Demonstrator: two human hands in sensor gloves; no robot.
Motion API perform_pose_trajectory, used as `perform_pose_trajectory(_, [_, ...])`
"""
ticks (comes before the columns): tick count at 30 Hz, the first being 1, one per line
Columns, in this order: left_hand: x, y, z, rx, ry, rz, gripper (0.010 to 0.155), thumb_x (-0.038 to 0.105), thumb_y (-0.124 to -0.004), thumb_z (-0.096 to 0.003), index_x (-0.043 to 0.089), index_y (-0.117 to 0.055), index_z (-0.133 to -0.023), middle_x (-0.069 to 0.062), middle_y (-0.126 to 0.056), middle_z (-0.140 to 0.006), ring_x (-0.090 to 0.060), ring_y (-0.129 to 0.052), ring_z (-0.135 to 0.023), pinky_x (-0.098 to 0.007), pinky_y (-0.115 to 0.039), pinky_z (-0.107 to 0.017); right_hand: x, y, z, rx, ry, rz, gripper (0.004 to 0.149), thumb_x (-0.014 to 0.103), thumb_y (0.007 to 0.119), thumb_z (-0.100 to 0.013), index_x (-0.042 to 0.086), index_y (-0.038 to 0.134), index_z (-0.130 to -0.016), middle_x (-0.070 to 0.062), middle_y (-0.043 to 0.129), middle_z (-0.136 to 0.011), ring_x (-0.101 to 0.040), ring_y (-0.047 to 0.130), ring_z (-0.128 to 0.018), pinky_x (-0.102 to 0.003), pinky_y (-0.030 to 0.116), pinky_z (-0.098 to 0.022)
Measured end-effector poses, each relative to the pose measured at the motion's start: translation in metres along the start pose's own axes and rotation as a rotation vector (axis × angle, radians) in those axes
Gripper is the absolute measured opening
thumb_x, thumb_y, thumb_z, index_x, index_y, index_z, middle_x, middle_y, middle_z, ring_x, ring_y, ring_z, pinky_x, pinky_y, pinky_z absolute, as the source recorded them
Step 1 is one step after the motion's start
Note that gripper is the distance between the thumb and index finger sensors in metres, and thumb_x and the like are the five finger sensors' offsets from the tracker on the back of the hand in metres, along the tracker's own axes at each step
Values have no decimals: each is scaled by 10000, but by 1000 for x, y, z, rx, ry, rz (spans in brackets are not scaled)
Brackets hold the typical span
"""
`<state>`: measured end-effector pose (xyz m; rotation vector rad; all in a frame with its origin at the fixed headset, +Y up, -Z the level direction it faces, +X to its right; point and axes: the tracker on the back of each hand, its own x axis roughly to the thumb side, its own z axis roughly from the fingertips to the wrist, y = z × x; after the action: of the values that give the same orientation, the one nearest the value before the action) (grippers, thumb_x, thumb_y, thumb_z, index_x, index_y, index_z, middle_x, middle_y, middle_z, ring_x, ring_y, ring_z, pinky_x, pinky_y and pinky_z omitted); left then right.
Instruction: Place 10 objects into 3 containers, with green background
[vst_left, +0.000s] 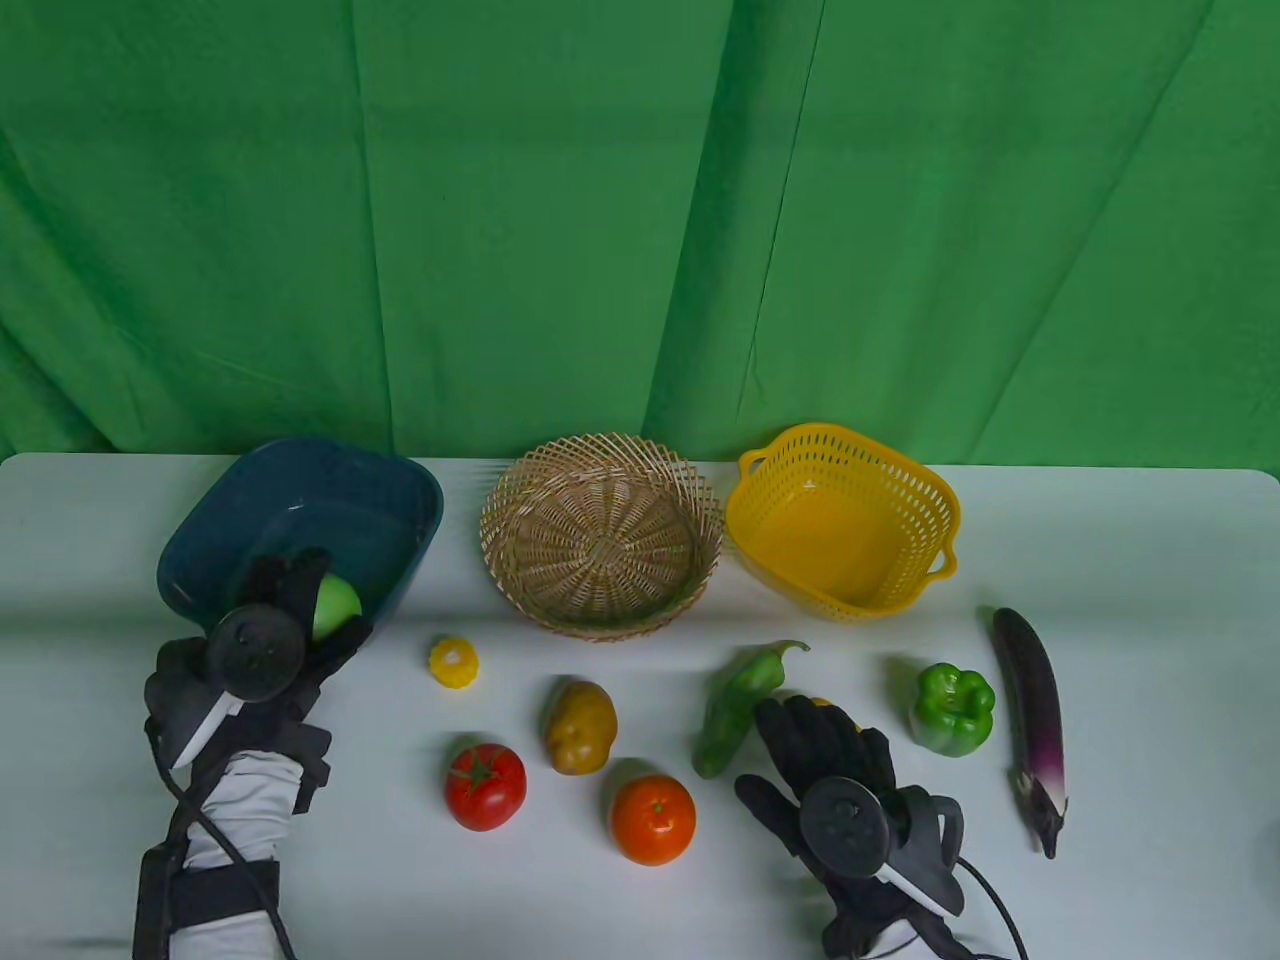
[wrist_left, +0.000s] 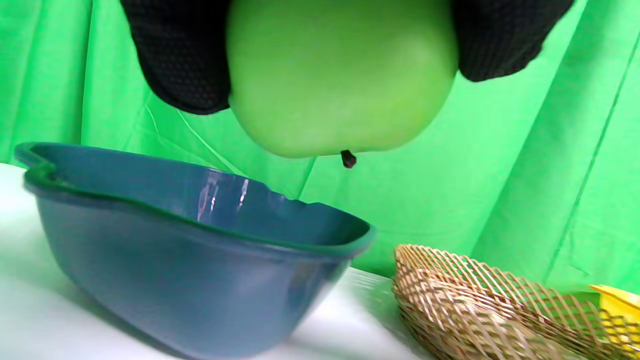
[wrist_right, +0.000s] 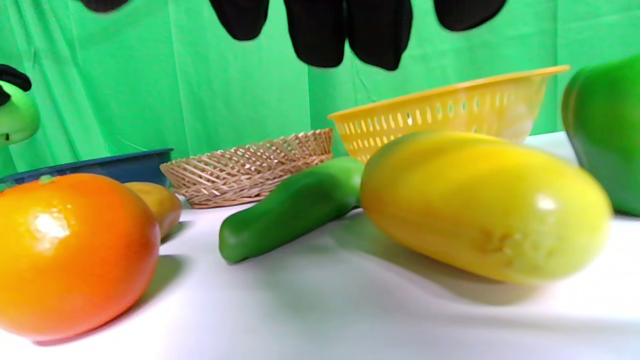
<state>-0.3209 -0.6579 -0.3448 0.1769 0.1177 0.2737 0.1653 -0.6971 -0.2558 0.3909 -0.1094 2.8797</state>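
My left hand (vst_left: 300, 610) grips a green apple (vst_left: 335, 605) above the front rim of the dark blue bowl (vst_left: 400, 490); in the left wrist view the apple (wrist_left: 340, 80) hangs between my fingers (wrist_left: 180, 60) over the bowl (wrist_left: 190, 280). My right hand (vst_left: 815, 740) hovers open over a yellow mango (wrist_right: 480, 205), which is almost hidden under it in the table view. A wicker basket (vst_left: 600, 530) stands in the middle and a yellow plastic basket (vst_left: 840, 515) to its right; both look empty.
On the table lie a small yellow piece (vst_left: 454, 662), a potato (vst_left: 580, 725), a tomato (vst_left: 486, 786), an orange (vst_left: 653, 818), a long green pepper (vst_left: 738, 700), a green bell pepper (vst_left: 953, 708) and an eggplant (vst_left: 1030, 720). A green cloth hangs behind.
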Motion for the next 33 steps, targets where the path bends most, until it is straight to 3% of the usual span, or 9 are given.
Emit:
perform_pose_trajectory(7, [6, -20, -33, -36, 44, -193, 800, 666, -707, -479, 386, -383, -1155, -264, -527, -1166, -473, -813, -941, -461, -830, -598, 0, -2, 1, -8, 3, 6, 719, 649, 527, -561, 290, 404, -1172, -160, 514, -1230, -480, 525, -1088, -717, 401, -771])
perform_pose_trajectory(16, [0, -37, -55, -128, 182, -185, 772, 639, -714, -498, 415, -369, -1151, -234, -475, -1193, -478, -757, -991, -514, -781, -636, 0, -2, 1, -10, 9, 12, 720, 649, 526, -561, 288, 404, -1172, -157, 514, -1231, -482, 524, -1088, -717, 401, -771])
perform_pose_trajectory(18, [0, -39, -55, -157, 199, -217, 768, 626, -702, -514, 435, -328, -1157, -182, -490, -1205, -451, -729, -1030, -562, -742, -654, 0, -2, 1, -10, 10, 12, 720, 649, 526, -561, 288, 405, -1172, -159, 513, -1231, -485, 524, -1087, -717, 401, -772])
perform_pose_trajectory(23, [2, -35, -49, -147, 165, -227, 776, 640, -655, -532, 397, -296, -1176, -218, -389, -1233, -502, -609, -1084, -620, -676, -671, 0, -3, 1, -17, 5, 9, 719, 649, 526, -561, 290, 404, -1172, -160, 513, -1231, -481, 524, -1089, -716, 401, -772])
perform_pose_trajectory(33, [17, -20, -24, -63, 33, -161, 733, 624, -608, -556, 342, -361, -1185, -207, -432, -1226, -479, -628, -1080, -620, -677, -665, 0, 0, 0, -3, 0, 10, 719, 649, 526, -561, 289, 406, -1172, -160, 513, -1231, -481, 525, -1088, -716, 402, -772])
